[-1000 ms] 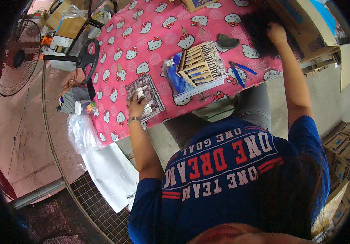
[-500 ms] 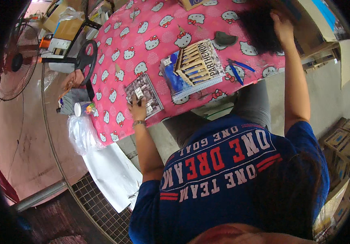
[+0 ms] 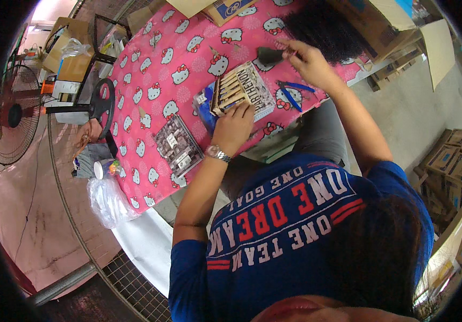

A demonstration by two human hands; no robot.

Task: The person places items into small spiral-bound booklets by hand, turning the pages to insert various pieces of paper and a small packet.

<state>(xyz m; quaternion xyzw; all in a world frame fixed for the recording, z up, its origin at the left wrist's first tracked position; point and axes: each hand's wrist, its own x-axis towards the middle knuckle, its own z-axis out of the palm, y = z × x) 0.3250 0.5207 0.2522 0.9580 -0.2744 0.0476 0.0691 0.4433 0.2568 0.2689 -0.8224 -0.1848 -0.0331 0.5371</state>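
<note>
The left hand (image 3: 235, 129) lies over the near side of the temple-cover notebook (image 3: 236, 88), fingers bent; I cannot tell whether its grip has closed on the edge or only rests there. The right hand (image 3: 312, 67) has its fingertips at the rim of a dark scrap (image 3: 269, 57), and whether they pinch it cannot be told either.

The notebook sits close to the near edge of the tabletop (image 3: 153, 94), so a strong pull toward the body could tip it into the lap. A shove rightward could push it against the blue pliers (image 3: 295, 104) just beside it and send them off the edge. The left wrist is close to the grey notebook (image 3: 178, 145), so a careless swing could drag that one askew. The black bristles (image 3: 325, 31) look loose enough to scatter if an arm brushed them.

A pink patterned cloth covers the tabletop and seems likely to ruck up under sliding things. A fan (image 3: 13, 115) stands at the left, and cartons (image 3: 456, 155) are stacked at the right
</note>
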